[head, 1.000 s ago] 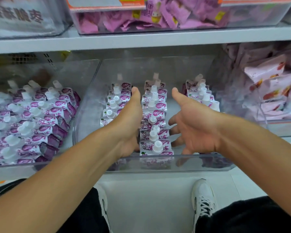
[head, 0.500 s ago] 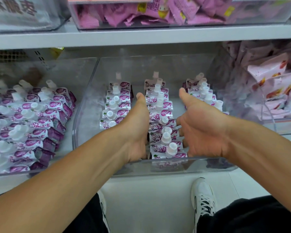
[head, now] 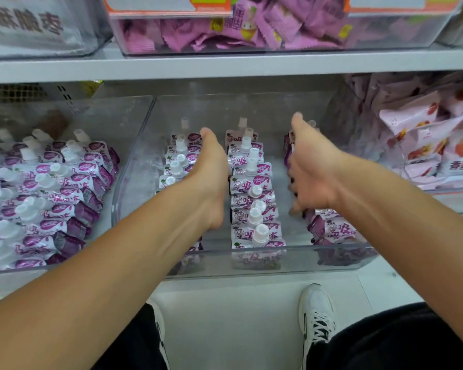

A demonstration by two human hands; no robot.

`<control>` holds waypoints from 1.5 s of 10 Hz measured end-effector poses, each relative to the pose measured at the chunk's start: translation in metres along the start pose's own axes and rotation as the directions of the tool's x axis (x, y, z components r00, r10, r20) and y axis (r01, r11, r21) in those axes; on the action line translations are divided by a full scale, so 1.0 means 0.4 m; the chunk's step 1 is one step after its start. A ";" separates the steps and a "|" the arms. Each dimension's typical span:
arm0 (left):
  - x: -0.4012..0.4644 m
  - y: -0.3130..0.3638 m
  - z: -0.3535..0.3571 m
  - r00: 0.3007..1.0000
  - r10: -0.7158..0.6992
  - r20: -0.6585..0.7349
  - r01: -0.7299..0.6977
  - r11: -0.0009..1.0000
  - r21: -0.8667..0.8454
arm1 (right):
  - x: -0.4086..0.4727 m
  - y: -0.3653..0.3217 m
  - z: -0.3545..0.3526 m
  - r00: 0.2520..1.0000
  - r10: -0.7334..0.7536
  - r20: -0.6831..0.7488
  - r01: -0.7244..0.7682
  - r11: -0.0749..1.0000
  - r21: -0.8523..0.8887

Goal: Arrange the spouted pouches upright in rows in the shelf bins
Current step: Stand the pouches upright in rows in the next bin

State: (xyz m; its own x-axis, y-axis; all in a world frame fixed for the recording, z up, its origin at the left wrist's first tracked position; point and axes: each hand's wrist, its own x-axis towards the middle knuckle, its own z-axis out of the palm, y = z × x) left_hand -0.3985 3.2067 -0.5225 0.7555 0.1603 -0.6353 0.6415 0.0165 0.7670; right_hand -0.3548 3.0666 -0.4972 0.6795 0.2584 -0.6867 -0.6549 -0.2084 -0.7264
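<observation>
Both hands in clear plastic bin (head: 251, 260), flanking middle row of purple-white spouted pouches (head: 251, 198).
L hand (head: 211, 180) at 9, R hand (head: 310, 169) at 3; fingers hidden/blurred, can't tell grip.

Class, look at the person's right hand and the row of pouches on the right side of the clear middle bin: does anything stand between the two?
Nothing visible does. The right hand is already inside the clear middle bin, against the right-hand row of pouches. The fingers are blurred, so the exact contact cannot be told.

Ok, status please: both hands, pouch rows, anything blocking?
Left hand flat beside middle row. Right hand blurred at right row; grip unclear. Clear bin holds three rows. Nothing blocking.
</observation>
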 end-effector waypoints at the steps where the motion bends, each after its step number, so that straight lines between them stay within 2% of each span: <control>1: -0.011 0.020 0.018 0.986 0.160 -0.056 -0.164 0.983 -0.081 | 0.043 -0.022 0.014 0.999 -0.017 -0.040 0.018 1.000 0.018; 2: 0.005 0.027 0.045 0.998 0.033 -0.049 -0.045 0.965 -0.258 | 0.068 -0.021 0.031 0.997 0.008 0.074 -0.013 0.998 0.068; 3: 0.015 0.031 0.045 0.995 -0.098 -0.007 0.094 0.969 -0.229 | 0.091 -0.019 0.039 0.996 0.052 0.077 -0.055 0.998 0.034; 4: 0.015 0.020 0.042 0.997 -0.079 0.008 0.079 0.983 -0.168 | 0.083 -0.023 0.033 0.997 0.031 0.069 -0.030 0.999 -0.014; 5: 0.033 0.045 0.036 0.998 -0.061 0.007 0.061 0.975 -0.212 | 0.087 -0.039 0.018 0.999 -0.009 -0.040 0.008 1.000 -0.030; 6: 0.055 0.076 0.019 0.990 -0.054 -0.132 0.005 0.938 -0.346 | 0.104 -0.066 0.022 0.991 -0.055 -0.124 0.047 0.997 -0.060; 7: 0.034 0.115 0.022 0.983 -0.110 -0.150 0.075 0.972 -0.223 | 0.124 -0.080 0.033 0.995 -0.005 -0.098 0.003 1.000 -0.023; 8: 0.106 0.104 0.032 0.979 -0.097 -0.179 0.027 0.932 -0.361 | 0.161 -0.083 0.036 0.999 0.041 -0.018 -0.040 0.997 0.065; 9: 0.171 0.090 0.025 0.987 -0.150 -0.065 0.117 0.927 -0.357 | 0.198 -0.079 0.037 0.998 0.062 0.006 -0.063 0.993 0.098; 10: 0.383 0.055 -0.018 0.984 -0.155 -0.091 0.123 0.951 -0.283 | 0.228 -0.074 0.034 0.999 0.047 0.002 -0.047 0.989 0.142; 12: 0.298 0.083 0.005 0.975 -0.118 -0.188 0.084 0.981 -0.177 | 0.366 -0.085 0.031 0.993 0.044 -0.107 -0.034 0.995 0.092; 14: 0.401 0.064 -0.017 0.975 -0.164 -0.151 0.125 0.963 -0.241 | 0.383 -0.090 0.025 0.988 0.012 -0.153 -0.008 1.000 0.023; 15: 0.424 0.062 -0.018 0.979 -0.161 -0.124 0.127 0.962 -0.244 | 0.418 -0.084 0.008 0.993 -0.001 -0.122 -0.001 1.000 -0.012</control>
State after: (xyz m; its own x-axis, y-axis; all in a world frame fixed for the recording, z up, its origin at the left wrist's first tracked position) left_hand -0.2555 3.2416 -0.6108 0.6200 0.2770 -0.7340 0.6801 0.2766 0.6789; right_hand -0.2202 3.1199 -0.5874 0.7153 0.1419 -0.6843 -0.6512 -0.2199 -0.7263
